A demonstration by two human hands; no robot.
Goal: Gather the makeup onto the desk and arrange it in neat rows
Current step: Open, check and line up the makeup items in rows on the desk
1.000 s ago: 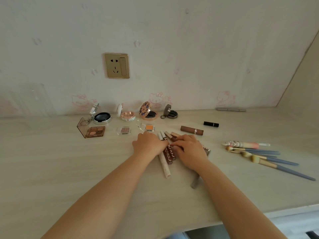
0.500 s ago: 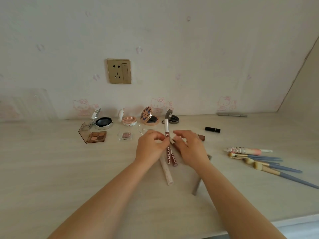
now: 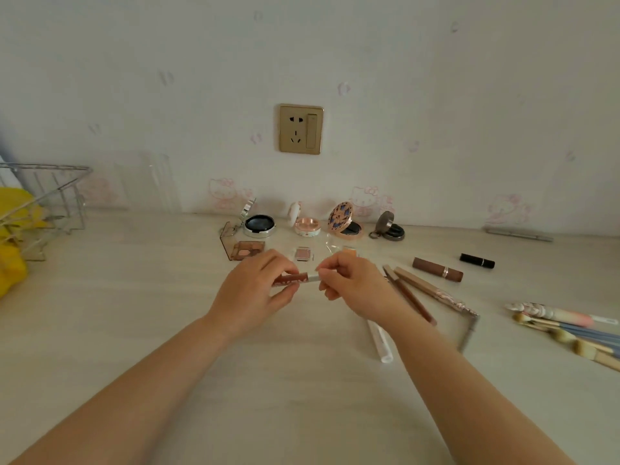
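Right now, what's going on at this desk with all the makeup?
A person is sorting makeup on a pale desk. Both hands hold one brown lip gloss tube level above the desk: the left hand grips the brown body, the right hand pinches the white cap end. Four open compacts stand in a row by the wall, small eyeshadow pans in front of them. Pencils, two lipsticks and brushes lie loosely to the right, not yet lined up.

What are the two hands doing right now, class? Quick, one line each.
Left hand: pinching the brown end of the lip gloss.
Right hand: pinching the white cap end of the same lip gloss.
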